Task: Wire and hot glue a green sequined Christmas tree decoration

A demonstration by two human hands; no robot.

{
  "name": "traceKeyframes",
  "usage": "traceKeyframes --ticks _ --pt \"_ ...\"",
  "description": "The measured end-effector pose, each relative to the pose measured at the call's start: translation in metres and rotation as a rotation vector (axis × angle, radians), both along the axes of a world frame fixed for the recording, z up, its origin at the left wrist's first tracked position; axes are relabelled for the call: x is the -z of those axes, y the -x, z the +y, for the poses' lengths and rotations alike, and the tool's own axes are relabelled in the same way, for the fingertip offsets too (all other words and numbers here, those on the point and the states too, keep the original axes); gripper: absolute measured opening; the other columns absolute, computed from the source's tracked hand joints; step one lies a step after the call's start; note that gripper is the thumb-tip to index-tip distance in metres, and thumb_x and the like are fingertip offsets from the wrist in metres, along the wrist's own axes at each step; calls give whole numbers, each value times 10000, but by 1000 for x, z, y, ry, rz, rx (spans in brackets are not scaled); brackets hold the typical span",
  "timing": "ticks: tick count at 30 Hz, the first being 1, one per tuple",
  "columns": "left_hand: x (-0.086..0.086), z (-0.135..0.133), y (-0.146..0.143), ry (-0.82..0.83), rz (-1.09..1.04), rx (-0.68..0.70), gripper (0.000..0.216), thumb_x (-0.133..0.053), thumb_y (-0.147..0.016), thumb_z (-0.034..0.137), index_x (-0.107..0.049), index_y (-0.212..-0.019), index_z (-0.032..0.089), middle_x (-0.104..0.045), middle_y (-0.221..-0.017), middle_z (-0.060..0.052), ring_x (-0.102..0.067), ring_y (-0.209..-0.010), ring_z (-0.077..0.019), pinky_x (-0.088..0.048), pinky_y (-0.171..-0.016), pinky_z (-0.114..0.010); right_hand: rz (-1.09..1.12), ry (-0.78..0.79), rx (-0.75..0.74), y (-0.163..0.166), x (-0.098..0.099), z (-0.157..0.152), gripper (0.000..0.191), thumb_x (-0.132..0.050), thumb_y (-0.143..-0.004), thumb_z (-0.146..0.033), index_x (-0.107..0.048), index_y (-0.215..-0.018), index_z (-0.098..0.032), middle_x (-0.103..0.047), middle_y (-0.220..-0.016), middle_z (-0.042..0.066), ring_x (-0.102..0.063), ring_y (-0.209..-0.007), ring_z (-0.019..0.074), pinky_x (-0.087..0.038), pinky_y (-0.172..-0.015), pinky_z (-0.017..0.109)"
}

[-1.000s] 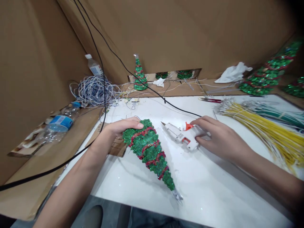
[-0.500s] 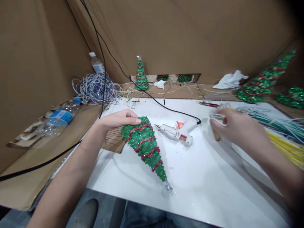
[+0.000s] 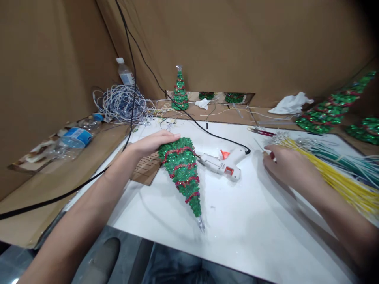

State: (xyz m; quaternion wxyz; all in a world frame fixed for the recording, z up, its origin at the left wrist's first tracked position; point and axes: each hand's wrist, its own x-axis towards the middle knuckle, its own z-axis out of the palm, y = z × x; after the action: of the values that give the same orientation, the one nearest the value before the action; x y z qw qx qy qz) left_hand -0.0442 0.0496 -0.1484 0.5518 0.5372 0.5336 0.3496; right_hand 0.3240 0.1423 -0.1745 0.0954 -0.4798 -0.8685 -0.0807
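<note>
My left hand (image 3: 158, 142) is closed on the base of a small Christmas tree (image 3: 183, 169) of glittery green tinsel with red garland. The tree points down toward me, its clear tip (image 3: 201, 224) close above the white board. To the right, my right hand (image 3: 281, 159) is closed around the handle of an awl (image 3: 259, 144), whose thin metal shaft sticks out up and left. Most of the handle is hidden by the fingers. Between the hands a white glue gun (image 3: 220, 165) lies on the board, its nozzle beside the tree.
Yellow strands (image 3: 331, 169) and green strands (image 3: 334, 152) lie at the right. Behind are red-handled pliers (image 3: 262, 132), a finished-looking tree (image 3: 180, 92) and a leaning tree (image 3: 334, 106). Tangled wire (image 3: 121, 103), a plastic bottle (image 3: 77, 137) and a black cable (image 3: 129, 79) are at left.
My right hand has drawn the awl off the strands and turned it, so its shaft now points away from me. The tree in my left hand has swung slightly more upright in view.
</note>
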Motion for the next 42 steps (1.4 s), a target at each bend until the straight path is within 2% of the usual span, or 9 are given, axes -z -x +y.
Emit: traceKeyframes --ticks 3,5,9,12,14,19,22,32,42 --pt "3 2 -2 -40 -39 -38 434 -664 -740 541 -718 -737 110 -708 -731 -67 -612 -640 -140 -462 -607 -238 80 -77 -19 14 -10 -11 369 -331 -951 -303 -598 -1151 -146 -650 -1023 160 -633 -822 267 -422 -666 336" --pt "5 3 -5 -57 -69 -41 425 -645 -757 530 -708 -714 112 -693 -702 -56 -598 -621 -134 -456 -601 -241 247 -150 -72 25 -15 -23 356 -382 -950 -303 -569 -1215 -157 -620 -1050 130 -616 -833 235 -440 -717 322" --pt "8 4 -13 -117 -122 -104 336 -643 -732 427 -631 -595 120 -572 -537 0 -481 -490 -96 -393 -509 -233 423 -124 -411 41 -19 -57 318 -455 -929 -193 -557 -1230 -174 -601 -982 85 -591 -806 168 -450 -698 268" --pt "10 5 -17 -219 -127 -203 295 -649 -661 343 -516 -491 143 -425 -464 40 -368 -448 -74 -314 -456 -227 446 -88 -571 45 -16 -78 331 -517 -888 -128 -527 -1212 -192 -629 -982 58 -607 -826 144 -461 -724 244" --pt "12 5 -18 -245 -116 -211 303 -636 -653 335 -473 -474 153 -379 -463 45 -336 -454 -74 -283 -448 -231 451 -32 -610 46 -13 -86 300 -547 -870 -124 -526 -1160 -198 -647 -988 54 -617 -854 146 -474 -744 244" --pt "13 5 -17 -233 -122 -163 289 -605 -671 332 -466 -485 160 -376 -486 40 -345 -494 -88 -312 -507 -243 433 53 -670 51 -4 -89 264 -535 -872 -119 -542 -1112 -229 -673 -946 43 -629 -859 171 -499 -732 288" --pt "12 4 -17 -231 -106 -196 275 -613 -646 345 -482 -490 159 -410 -504 32 -377 -535 -101 -338 -550 -252 408 70 -666 54 0 -88 268 -522 -880 -126 -542 -1124 -234 -673 -965 54 -635 -881 185 -513 -745 315" --pt "14 6 -15 -268 -92 -173 261 -601 -663 352 -517 -521 150 -451 -525 38 -383 -514 -88 -315 -516 -242 384 52 -679 56 3 -87 252 -518 -881 -134 -549 -1118 -214 -669 -977 60 -637 -891 182 -510 -801 318" --pt "13 5 -17 -256 -94 -176 264 -605 -651 365 -534 -515 151 -440 -491 41 -378 -498 -92 -357 -567 -255 382 37 -688 56 4 -87 238 -505 -891 -140 -551 -1111 -218 -677 -956 55 -630 -896 185 -509 -821 339"
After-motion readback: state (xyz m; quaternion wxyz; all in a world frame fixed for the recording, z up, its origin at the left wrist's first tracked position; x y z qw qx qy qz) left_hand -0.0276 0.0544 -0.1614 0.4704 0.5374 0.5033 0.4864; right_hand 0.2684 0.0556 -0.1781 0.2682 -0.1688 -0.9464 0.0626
